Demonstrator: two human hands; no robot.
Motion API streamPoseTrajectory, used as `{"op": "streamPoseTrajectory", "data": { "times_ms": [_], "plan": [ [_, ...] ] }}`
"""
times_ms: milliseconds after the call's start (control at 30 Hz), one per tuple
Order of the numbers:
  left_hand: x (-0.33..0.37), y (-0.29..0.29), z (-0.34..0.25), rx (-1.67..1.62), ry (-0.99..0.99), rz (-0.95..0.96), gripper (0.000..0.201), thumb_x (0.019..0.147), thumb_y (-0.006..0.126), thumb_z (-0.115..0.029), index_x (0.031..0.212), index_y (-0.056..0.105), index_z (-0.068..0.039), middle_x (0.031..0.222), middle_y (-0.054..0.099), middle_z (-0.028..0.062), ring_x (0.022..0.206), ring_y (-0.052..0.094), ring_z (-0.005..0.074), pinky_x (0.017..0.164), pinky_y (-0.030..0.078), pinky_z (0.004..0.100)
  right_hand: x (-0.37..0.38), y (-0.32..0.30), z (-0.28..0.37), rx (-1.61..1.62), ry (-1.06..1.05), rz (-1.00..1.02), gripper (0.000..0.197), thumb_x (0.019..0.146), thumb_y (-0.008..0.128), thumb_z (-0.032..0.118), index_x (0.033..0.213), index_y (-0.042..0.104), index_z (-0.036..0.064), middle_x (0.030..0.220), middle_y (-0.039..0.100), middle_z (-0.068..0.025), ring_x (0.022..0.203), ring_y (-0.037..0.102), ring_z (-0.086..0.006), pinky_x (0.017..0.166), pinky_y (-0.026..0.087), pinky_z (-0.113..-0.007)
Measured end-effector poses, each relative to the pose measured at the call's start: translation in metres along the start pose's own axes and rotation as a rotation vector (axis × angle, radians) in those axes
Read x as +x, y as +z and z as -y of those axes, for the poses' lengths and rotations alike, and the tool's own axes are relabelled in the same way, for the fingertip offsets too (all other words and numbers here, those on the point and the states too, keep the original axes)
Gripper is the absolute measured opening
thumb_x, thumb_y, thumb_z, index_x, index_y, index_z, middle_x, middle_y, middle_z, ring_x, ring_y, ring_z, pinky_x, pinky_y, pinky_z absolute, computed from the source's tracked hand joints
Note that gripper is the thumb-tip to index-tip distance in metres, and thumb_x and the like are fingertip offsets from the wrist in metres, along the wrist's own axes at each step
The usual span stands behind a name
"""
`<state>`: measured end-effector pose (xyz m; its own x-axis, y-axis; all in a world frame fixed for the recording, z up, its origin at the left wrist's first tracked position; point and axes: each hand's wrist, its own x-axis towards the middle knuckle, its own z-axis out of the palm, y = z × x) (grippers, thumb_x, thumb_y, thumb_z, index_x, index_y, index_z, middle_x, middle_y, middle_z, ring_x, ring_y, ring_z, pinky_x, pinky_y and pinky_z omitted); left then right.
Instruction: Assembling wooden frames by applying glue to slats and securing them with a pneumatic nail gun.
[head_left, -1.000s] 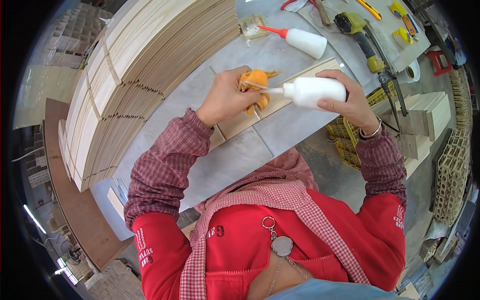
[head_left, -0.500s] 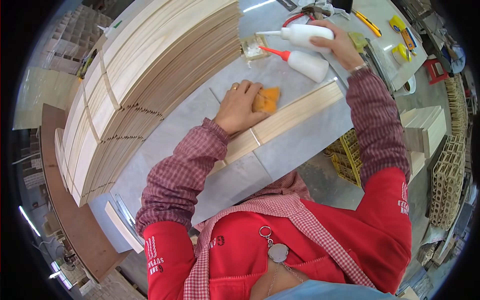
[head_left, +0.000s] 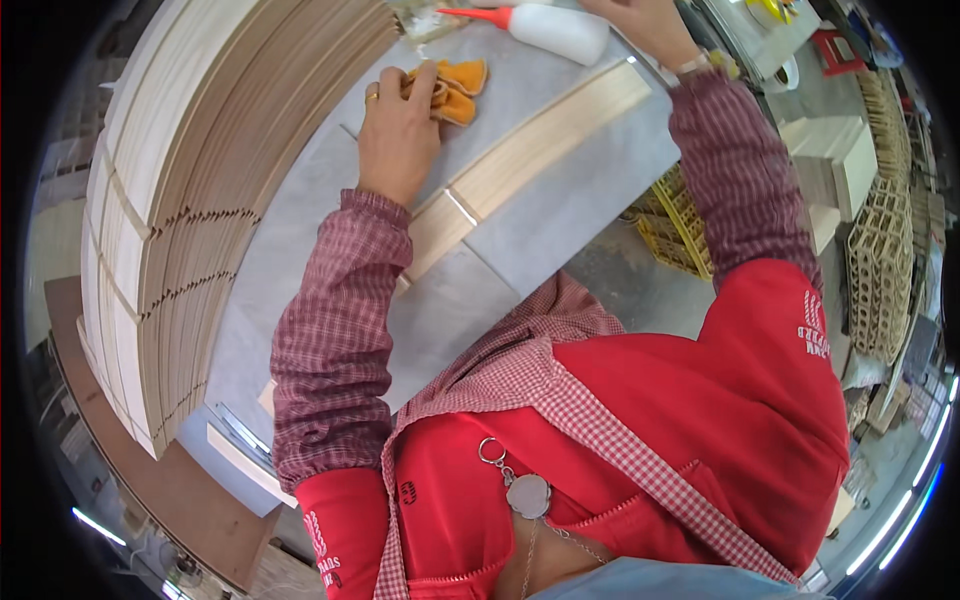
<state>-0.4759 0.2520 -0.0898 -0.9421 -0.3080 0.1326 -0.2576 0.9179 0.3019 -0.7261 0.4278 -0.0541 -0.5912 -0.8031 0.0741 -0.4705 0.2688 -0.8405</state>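
Note:
My left hand (head_left: 398, 135) rests on the grey tabletop, its fingers closed on a crumpled orange cloth (head_left: 455, 92). Beside it lies a pale wooden strip (head_left: 550, 140), slanting from lower left to upper right. A white line (head_left: 461, 206) crosses the strip at a groove, and another pale line marks its far right end. At the top edge is my right hand (head_left: 645, 25); its fingers are mostly cut off, so whatever it holds is hidden. To its left, a white squeeze bottle with a red nozzle (head_left: 560, 32) lies on its side.
A tall bundle of strapped wooden boards (head_left: 215, 190) stands on the left, above a brown board (head_left: 180, 500). A small clear tray (head_left: 420, 20) sits near the red nozzle. Yellow crates (head_left: 672, 225) and wooden blocks (head_left: 830, 165) are past the table's right side.
The view has shifted, so the table sits higher and further left. My left hand with the orange cloth has moved off the strip. The white bottle in my right hand is out of sight.

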Motion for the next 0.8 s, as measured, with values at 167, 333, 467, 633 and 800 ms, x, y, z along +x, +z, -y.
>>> {"op": "streamPoseTrajectory", "data": {
  "times_ms": [167,333,467,633,800],
  "plan": [
    [-0.015,-0.006,-0.010,0.017,0.048,-0.112,0.056,0.070,0.055,-0.003,0.125,0.046,-0.007,0.123,0.046,0.0147,0.099,0.051,0.0309,0.086,0.044,0.0360,-0.133,0.010,0.003,-0.010,0.151,-0.248,0.025,0.080,0.064,0.014,0.104,0.063,0.0040,0.085,0.064,-0.0046,0.073,0.058,-0.0113,0.064,0.048,-0.020],
    [-0.063,-0.039,-0.028,-0.203,0.147,-0.226,0.053,0.070,0.053,-0.001,0.123,0.047,-0.003,0.118,0.049,0.0156,0.099,0.049,0.0325,0.087,0.042,0.0376,-0.196,0.043,0.002,0.601,0.419,-0.309,0.023,0.082,0.062,0.010,0.102,0.060,-0.0013,0.085,0.063,-0.0082,0.075,0.060,-0.0140,0.065,0.051,-0.023],
    [-0.157,-0.056,-0.043,-0.480,-0.034,-0.153,0.038,0.077,0.054,-0.001,0.115,0.051,0.000,0.105,0.056,0.0136,0.091,0.054,0.0249,0.080,0.043,0.0302,-0.193,0.053,0.019,0.743,0.441,-0.321,0.020,0.082,0.060,0.010,0.099,0.059,-0.0017,0.085,0.062,-0.0085,0.073,0.060,-0.0147,0.064,0.052,-0.023],
    [-0.276,-0.061,-0.033,-0.481,-0.377,-0.106,0.025,0.082,0.053,-0.002,0.107,0.056,0.002,0.097,0.058,0.0106,0.081,0.054,0.0193,0.075,0.043,0.0279,-0.187,0.040,0.022,0.711,0.442,-0.348,0.015,0.081,0.059,0.009,0.093,0.060,-0.0014,0.081,0.061,-0.0080,0.067,0.059,-0.0144,0.060,0.050,-0.023],
    [-0.343,-0.055,-0.021,-0.781,-0.729,-0.301,0.020,0.086,0.052,-0.006,0.104,0.056,0.001,0.090,0.058,0.0085,0.077,0.051,0.0156,0.072,0.042,0.0256,-0.199,0.046,0.007,0.532,0.366,-0.357,0.010,0.081,0.058,0.010,0.086,0.060,0.0006,0.072,0.060,-0.0063,0.060,0.056,-0.0128,0.056,0.047,-0.022]
  ]
}}
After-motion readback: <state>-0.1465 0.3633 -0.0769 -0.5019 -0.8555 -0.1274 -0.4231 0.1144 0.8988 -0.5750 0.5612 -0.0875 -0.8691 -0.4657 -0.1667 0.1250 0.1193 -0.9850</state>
